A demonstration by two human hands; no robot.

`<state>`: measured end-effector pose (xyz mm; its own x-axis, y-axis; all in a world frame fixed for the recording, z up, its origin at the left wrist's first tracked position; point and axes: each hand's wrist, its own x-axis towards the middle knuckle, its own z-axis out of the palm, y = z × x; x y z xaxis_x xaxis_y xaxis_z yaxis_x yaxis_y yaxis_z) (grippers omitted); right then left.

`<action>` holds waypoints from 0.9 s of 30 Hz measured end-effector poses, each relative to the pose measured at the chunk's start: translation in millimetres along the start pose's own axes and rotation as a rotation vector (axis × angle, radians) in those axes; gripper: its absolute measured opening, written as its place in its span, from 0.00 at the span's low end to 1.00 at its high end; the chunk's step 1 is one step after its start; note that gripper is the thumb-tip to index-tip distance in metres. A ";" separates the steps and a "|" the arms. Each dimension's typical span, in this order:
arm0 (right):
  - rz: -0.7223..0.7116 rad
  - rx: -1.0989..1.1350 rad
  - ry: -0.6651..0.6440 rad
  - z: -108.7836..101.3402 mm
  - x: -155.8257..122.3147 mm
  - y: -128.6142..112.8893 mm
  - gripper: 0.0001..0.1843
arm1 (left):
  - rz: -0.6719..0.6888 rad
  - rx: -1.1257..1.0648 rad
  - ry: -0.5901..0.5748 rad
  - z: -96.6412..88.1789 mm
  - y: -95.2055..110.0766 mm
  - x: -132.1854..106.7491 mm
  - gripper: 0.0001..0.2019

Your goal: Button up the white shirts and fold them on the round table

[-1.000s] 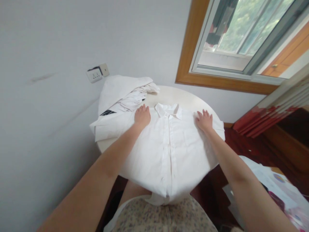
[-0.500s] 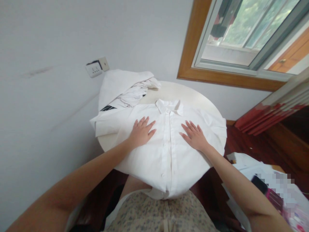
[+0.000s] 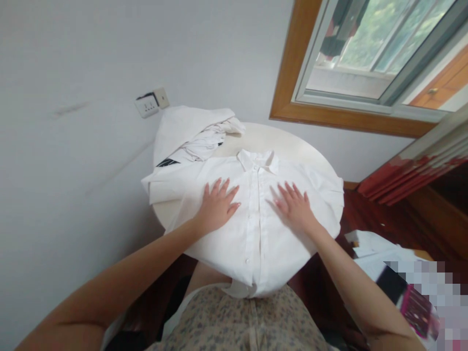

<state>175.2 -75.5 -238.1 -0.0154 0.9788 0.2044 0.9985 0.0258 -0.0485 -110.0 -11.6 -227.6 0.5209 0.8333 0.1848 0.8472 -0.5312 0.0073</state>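
Note:
A white button-up shirt [image 3: 234,239] lies front side up over a round pale table [image 3: 281,139], its collar toward the wall and its hem hanging over the near edge. On the left half of the shirt front rests my left hand [image 3: 218,207], flat with the fingers spread. My right hand [image 3: 294,207] lies on the other half, fingers apart and slightly blurred. The button strip runs between the two hands. Neither hand grips the cloth. The shirt's sleeves reach out to both sides of the table.
Behind the shirt's left side sits a heap of white cloth [image 3: 193,129], with a dark striped bit showing. A wall socket [image 3: 146,106] is above it. A wood-framed window [image 3: 351,124] and a red-and-white curtain [image 3: 398,173] are at right. Partly blurred items lie on a low surface at lower right.
Both hands stay flat on the shirt and have shifted only slightly, the right one smeared by motion. The whole view has moved a little.

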 end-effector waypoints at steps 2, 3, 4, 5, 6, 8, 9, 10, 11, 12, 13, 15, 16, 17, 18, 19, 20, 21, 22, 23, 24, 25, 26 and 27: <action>-0.089 0.036 -0.054 0.7 -2.6 -26.4 0.34 | 0.039 -0.031 -0.037 2.6 7.7 6.1 0.27; -0.104 0.041 -0.058 1.6 -5.3 -33.7 0.34 | 0.047 -0.039 -0.055 4.5 8.6 6.4 0.27; -0.111 0.041 -0.060 2.5 -8.6 -36.4 0.34 | 0.049 -0.042 -0.066 6.3 7.7 5.1 0.27; -0.103 0.037 -0.054 3.2 -12.3 -34.8 0.34 | 0.050 -0.042 -0.070 7.6 5.6 2.4 0.27; -0.088 0.030 -0.048 3.7 -16.1 -29.5 0.34 | 0.051 -0.039 -0.071 8.4 2.6 -1.2 0.27; -0.046 0.009 -0.038 4.2 -23.9 -11.7 0.33 | 0.048 -0.032 -0.071 7.9 -4.0 -10.1 0.28; -0.018 -0.005 -0.032 4.3 -27.8 -1.1 0.33 | 0.044 -0.030 -0.076 6.9 -6.7 -15.0 0.28; 0.009 -0.018 -0.027 4.6 -31.7 9.5 0.34 | 0.040 -0.028 -0.083 5.7 -8.9 -20.2 0.28; 0.035 -0.030 -0.023 5.1 -35.6 19.6 0.34 | 0.035 -0.025 -0.090 4.4 -10.5 -25.7 0.28; 0.060 -0.041 -0.019 5.9 -39.5 28.8 0.34 | 0.029 -0.022 -0.094 3.1 -11.4 -31.7 0.29; 0.084 -0.051 -0.016 6.7 -43.4 37.0 0.34 | 0.023 -0.018 -0.099 2.0 -11.7 -38.1 0.29; 0.128 -0.071 -0.009 8.2 -50.3 50.1 0.34 | 0.012 -0.012 -0.115 -0.3 -11.0 -51.2 0.30; 0.149 -0.083 -0.002 8.4 -52.7 54.6 0.34 | 0.010 -0.010 -0.127 -1.7 -10.1 -57.0 0.31; 0.171 -0.096 0.007 8.1 -53.9 57.7 0.35 | 0.010 -0.008 -0.139 -3.6 -9.1 -61.4 0.32; 0.189 -0.109 0.017 7.1 -53.4 59.1 0.35 | 0.016 -0.006 -0.149 -6.0 -7.8 -63.6 0.33; 0.200 -0.120 0.028 5.4 -50.9 58.6 0.36 | 0.028 -0.001 -0.152 -9.1 -6.3 -62.9 0.34; 0.196 -0.125 0.038 3.3 -46.0 56.3 0.36 | 0.045 0.006 -0.146 -12.6 -4.6 -58.6 0.34; 0.176 -0.122 0.044 1.0 -38.4 52.1 0.36 | 0.065 0.013 -0.132 -16.2 -2.7 -50.4 0.34; 0.142 -0.111 0.047 -1.2 -28.1 46.5 0.35 | 0.082 0.017 -0.110 -19.4 -0.6 -38.2 0.33; 0.095 -0.092 0.045 -3.0 -15.1 39.8 0.35 | 0.094 0.018 -0.083 -21.6 1.3 -22.3 0.32; 0.046 -0.066 0.038 -3.9 0.3 32.7 0.35 | 0.097 0.012 -0.054 -22.2 3.0 -3.3 0.31; 0.003 -0.037 0.028 -3.8 17.8 25.7 0.35 | 0.089 0.003 -0.020 -20.8 4.2 17.8 0.30; -0.027 -0.009 0.019 -2.4 36.7 19.6 0.36 | 0.079 -0.008 0.014 -17.2 4.7 39.9 0.29; -0.038 0.013 0.016 0.2 56.1 14.6 0.36 | 0.067 -0.017 0.045 -11.6 4.2 61.9 0.29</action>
<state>188.9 -20.1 -227.5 -0.0527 0.9735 0.2224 0.9964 0.0660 -0.0526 -75.4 36.0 -204.7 0.5710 0.7882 0.2297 0.8083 -0.5886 0.0103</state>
